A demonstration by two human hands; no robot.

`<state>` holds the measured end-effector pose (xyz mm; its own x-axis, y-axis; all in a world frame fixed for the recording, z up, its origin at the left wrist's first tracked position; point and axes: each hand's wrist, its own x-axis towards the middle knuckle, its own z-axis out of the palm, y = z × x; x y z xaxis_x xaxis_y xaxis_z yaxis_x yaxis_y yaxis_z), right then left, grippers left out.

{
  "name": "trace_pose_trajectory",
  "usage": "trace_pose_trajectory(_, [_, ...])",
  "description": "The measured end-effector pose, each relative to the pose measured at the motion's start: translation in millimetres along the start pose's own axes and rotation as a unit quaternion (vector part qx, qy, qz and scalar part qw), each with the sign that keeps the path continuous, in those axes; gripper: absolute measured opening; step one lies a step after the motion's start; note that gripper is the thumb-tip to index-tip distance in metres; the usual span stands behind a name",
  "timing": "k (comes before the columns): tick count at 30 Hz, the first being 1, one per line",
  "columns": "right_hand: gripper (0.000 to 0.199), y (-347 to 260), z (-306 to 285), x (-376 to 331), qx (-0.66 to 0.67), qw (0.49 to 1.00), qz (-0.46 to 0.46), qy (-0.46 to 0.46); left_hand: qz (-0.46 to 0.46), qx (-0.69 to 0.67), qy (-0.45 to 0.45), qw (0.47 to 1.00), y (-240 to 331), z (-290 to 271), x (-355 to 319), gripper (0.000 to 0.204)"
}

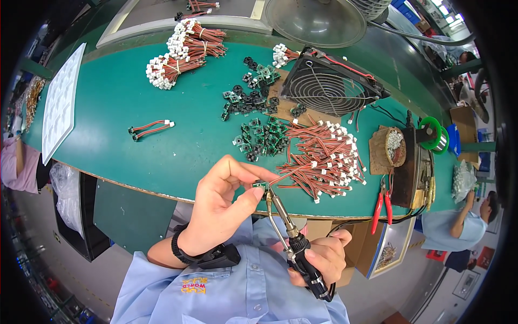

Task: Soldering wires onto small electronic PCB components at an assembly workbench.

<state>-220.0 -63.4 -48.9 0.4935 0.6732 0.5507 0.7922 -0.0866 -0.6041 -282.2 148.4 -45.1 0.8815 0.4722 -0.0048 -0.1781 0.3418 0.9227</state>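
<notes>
My left hand (218,208) is closed, pinching a small green circuit board (261,184) between its fingers and thumb. From the board, a red-and-black wire lead (291,173) stretches right toward the wire pile. Wrapped in my right hand (325,257) is the black handle of a soldering iron (303,258) with a thin metal feed tube. Its tip meets or nearly meets the board; contact is too small to tell. Just beyond lie a heap of small circuit boards (261,137) and a big pile of wire leads (326,156) with white connectors.
A black fan (334,83) stands behind the piles. Right of them are a bowl of pale bits (395,146), red-handled pliers (383,202) and a green solder spool (434,135). Bundled leads (172,67), two wired boards (148,129) and a white tray (62,100) lie leftward.
</notes>
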Motion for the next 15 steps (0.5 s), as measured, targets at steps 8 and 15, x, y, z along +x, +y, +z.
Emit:
trace_pose_trajectory(8, [0.037, 2.1, -3.6, -1.4, -0.013, 1.000, 0.003, -0.011, 0.001, 0.028, 0.015, 0.999, 1.3, -2.2, 1.6, 0.012])
trace_pose_trajectory(15, [0.040, 33.5, -14.1, -17.8, -0.102, 0.966, 0.090, 0.219, 0.103, 0.231, 0.189, 0.949, 19.7, -37.6, -14.3, 0.016])
